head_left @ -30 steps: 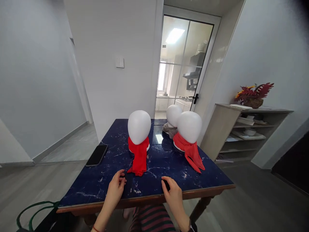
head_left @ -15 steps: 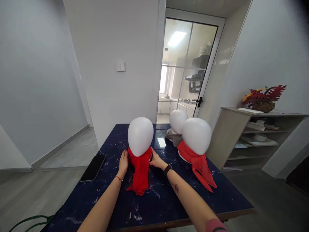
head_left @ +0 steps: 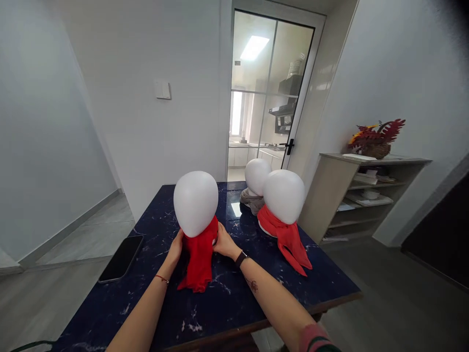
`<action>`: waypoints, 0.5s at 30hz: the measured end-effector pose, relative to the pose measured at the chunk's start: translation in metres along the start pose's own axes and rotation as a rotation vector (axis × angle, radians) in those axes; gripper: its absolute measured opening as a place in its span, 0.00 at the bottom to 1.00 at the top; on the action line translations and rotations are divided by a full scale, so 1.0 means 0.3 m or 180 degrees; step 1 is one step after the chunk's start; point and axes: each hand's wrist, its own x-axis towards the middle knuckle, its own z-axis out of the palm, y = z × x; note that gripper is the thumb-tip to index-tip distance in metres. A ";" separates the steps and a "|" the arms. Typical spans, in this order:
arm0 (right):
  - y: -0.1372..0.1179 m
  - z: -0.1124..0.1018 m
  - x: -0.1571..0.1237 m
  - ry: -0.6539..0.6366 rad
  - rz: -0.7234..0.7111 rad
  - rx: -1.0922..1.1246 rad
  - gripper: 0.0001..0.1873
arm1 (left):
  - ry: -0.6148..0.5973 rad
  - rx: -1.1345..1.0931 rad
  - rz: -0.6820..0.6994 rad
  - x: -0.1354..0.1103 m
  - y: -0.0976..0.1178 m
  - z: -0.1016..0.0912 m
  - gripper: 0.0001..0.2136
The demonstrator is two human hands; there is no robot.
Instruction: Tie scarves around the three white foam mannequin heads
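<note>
A white mannequin head (head_left: 195, 201) with a red scarf (head_left: 198, 259) tied round its neck stands on the dark blue marble table (head_left: 234, 293). My left hand (head_left: 176, 246) grips the left side of its neck and my right hand (head_left: 223, 242) grips the right side, fingers wrapped round the base over the scarf. The scarf's ends hang down onto the table between my wrists. A second white head (head_left: 284, 195) with a red scarf (head_left: 287, 237) stands to the right. Behind it is a third head (head_left: 256, 176) with a grey scarf (head_left: 249, 200).
A black phone (head_left: 121, 258) lies at the table's left edge. A wooden shelf unit (head_left: 361, 193) with a basket of red leaves (head_left: 375, 139) stands against the right wall. A glass door (head_left: 267, 98) behind the table leads to a kitchen.
Both hands left the table's near edge, reached forward and closed round the neck of the nearest head. The view has since shifted a little to the right.
</note>
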 end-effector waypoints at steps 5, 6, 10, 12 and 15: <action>-0.077 -0.160 -0.109 0.0080 -0.0041 0.0312 0.56 | -0.0370 -0.0266 -0.0026 -0.153 0.097 0.060 0.20; -0.099 -0.203 -0.145 0.0133 -0.0019 0.0322 0.56 | -0.0428 -0.0269 0.0040 -0.191 0.117 0.077 0.21; -0.213 -0.406 -0.313 0.0353 0.0073 0.0243 0.56 | -0.0680 -0.0423 0.0356 -0.362 0.208 0.169 0.23; -0.264 -0.513 -0.402 0.0421 0.0116 0.0168 0.53 | -0.0916 -0.0505 0.0485 -0.452 0.250 0.230 0.23; -0.298 -0.643 -0.530 0.0415 0.0308 -0.0052 0.47 | -0.1294 -0.0533 0.0522 -0.566 0.274 0.328 0.24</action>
